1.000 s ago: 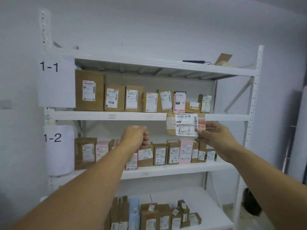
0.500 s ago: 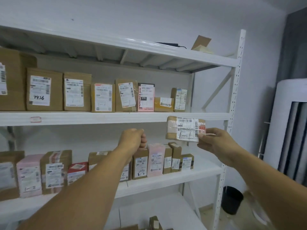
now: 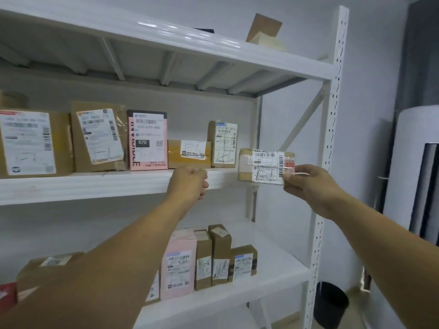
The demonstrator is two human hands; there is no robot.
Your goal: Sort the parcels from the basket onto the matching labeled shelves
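Head view: brown, white-labelled parcel [image 3: 262,166]

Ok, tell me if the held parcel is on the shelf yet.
Not yet. The right hand pinches the parcel by its end, in front of the shelf edge.

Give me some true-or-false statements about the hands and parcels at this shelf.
1. The right hand pinches a small brown parcel. True.
2. The left hand holds a parcel as well. False: it is a fist, holding nothing.
3. The held parcel lies on the shelf. False: it is held up in front of the shelf's right end.
4. A pink parcel stands on that shelf. True.
5. A black bin stands low beside the rack. True.
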